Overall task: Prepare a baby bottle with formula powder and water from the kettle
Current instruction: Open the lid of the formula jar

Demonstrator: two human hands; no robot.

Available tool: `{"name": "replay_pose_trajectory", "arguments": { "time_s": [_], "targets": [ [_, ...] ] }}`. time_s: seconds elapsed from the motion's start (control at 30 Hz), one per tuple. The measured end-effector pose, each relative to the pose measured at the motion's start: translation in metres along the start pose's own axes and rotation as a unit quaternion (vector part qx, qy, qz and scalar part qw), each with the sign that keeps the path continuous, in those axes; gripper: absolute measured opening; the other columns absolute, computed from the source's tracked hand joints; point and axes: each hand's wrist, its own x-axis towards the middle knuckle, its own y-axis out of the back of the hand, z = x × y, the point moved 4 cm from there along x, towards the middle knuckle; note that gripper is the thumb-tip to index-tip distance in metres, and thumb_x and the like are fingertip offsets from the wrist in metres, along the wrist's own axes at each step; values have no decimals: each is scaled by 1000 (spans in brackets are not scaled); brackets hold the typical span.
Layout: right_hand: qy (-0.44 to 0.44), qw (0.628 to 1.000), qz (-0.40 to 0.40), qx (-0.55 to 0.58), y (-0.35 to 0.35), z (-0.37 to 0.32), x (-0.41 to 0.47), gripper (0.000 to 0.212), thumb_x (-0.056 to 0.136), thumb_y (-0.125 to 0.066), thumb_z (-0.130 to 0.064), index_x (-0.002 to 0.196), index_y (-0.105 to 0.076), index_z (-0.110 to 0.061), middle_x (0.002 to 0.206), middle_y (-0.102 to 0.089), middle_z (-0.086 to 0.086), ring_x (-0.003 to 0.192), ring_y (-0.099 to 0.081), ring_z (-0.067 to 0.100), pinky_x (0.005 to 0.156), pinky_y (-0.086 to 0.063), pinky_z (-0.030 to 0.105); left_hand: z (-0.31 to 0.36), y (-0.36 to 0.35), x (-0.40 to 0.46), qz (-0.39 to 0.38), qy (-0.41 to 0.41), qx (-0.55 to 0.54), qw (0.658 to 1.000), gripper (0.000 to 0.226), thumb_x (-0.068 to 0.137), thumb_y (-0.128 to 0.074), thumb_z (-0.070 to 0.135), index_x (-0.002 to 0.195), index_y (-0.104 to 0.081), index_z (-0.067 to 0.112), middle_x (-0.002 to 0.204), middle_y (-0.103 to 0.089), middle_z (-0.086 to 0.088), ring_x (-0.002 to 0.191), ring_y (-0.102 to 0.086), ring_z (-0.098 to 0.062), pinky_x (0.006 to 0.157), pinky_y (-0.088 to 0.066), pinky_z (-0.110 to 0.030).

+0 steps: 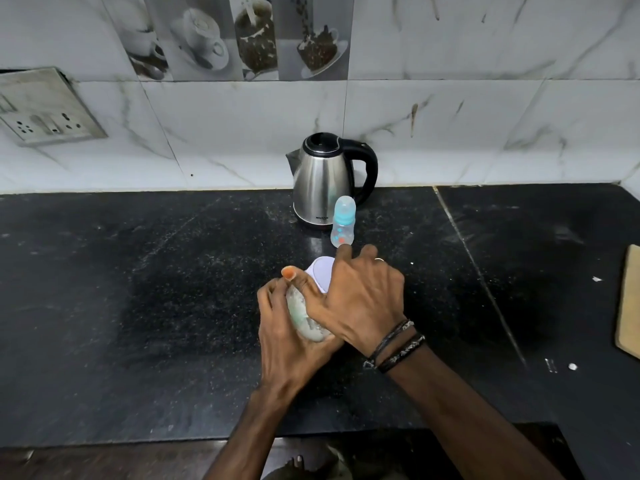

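At the frame's center, the left hand (291, 327) is gripping a powder-filled container (304, 318) while the right hand (360, 299) is clasping its white lid (320, 271). The capped baby bottle (343, 221) is standing just above, touching the kettle (323, 181). A jerky twist could be spilling powder.

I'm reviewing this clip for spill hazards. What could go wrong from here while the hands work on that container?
1. The left hand grips a tilted powder container while the right hand covers its white lid; if the lid comes off abruptly, powder may scatter on the black counter.
2. The baby bottle stands just beyond the right fingertips; a jerk might topple it.
3. The kettle sits directly behind the bottle, so it may get bumped too.
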Motion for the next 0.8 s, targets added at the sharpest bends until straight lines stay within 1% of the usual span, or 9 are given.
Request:
{"name": "replay_pose_trajectory", "arguments": {
  "time_s": [0.07, 0.13, 0.2, 0.27, 0.4, 0.53, 0.57, 0.7, 0.8],
  "targets": [
    [19, 1000, 13, 4, -1, -4, 3, 91, 80, -25, -88, 112, -57, -9, 98, -62, 14, 80, -63, 30, 62, -31, 32, 2, 1, 0, 3, 5, 1, 1000, 103, 54, -81, 58, 136, -43, 9, 126, -47, 4, 114, -51, -13, 91, -47, -23],
    [53, 998, 42, 7, -1, -12, 6, 75, 83, -36, -81, 85, -62, -10, 83, -65, 12, 63, -63, 27, 54, -26, 27, 5, 3, 1, 7, 20, -2, 1000, 103, 52, -81, 58, 138, -38, 22, 128, -48, 12, 117, -51, -10, 96, -45, -27],
    [67, 995, 61, 28, -3, -15, 8, 60, 78, -50, -72, 61, -54, -14, 67, -62, 11, 49, -58, 28, 50, -21, 24, 3, 7, 4, 2, 33, -10, 999, 95, 50, -87, 48, 131, -39, 33, 121, -54, 19, 112, -57, -10, 96, -51, -33],
    [73, 992, 68, 73, -5, -13, 10, 55, 73, -56, -67, 55, -44, -17, 64, -60, 11, 48, -57, 31, 50, -22, 24, 1, 12, 8, -11, 39, -17, 999, 84, 51, -90, 38, 121, -44, 37, 110, -60, 21, 102, -63, -10, 90, -56, -37],
    [101, 986, 88, 97, -6, -12, 12, 58, 73, -53, -68, 59, -52, -12, 67, -58, 10, 50, -56, 33, 51, -23, 26, 6, 20, 17, -24, 32, -21, 999, 63, 52, -86, 27, 104, -52, 34, 94, -65, 11, 85, -65, -14, 74, -57, -41],
    [146, 976, 106, 120, -4, -13, 16, 59, 74, -50, -67, 63, -55, -9, 67, -55, 8, 48, -51, 30, 47, -28, 26, 6, 24, 22, -57, 60, -47, 995, 74, 47, -82, 32, 106, -48, 61, 104, -66, 22, 90, -68, -5, 78, -59, -34],
    [173, 972, 102, 126, -4, -13, 16, 60, 73, -50, -67, 65, -57, -8, 68, -55, 7, 50, -51, 29, 46, -33, 28, 2, 24, 22, -69, 72, -64, 993, 80, 45, -83, 32, 112, -49, 60, 104, -68, 21, 93, -69, -5, 80, -60, -33],
    [276, 949, 15, 154, -5, -15, 19, 58, 73, -51, -65, 86, -65, -11, 85, -58, 3, 65, -56, 27, 61, -49, 39, -20, 25, 17, -120, 124, -124, 977, 85, 45, -94, 17, 123, -60, 21, 105, -75, 5, 96, -71, -10, 79, -58, -32],
    [328, 918, -94, 203, -2, -18, 21, 64, 70, -55, -51, 123, -62, -16, 108, -56, 2, 95, -58, 23, 86, -49, 42, -20, 26, 17, -123, 128, -148, 973, 82, 44, -91, 15, 120, -59, 14, 102, -75, 5, 93, -71, -6, 75, -55, -24]
  ]
}}
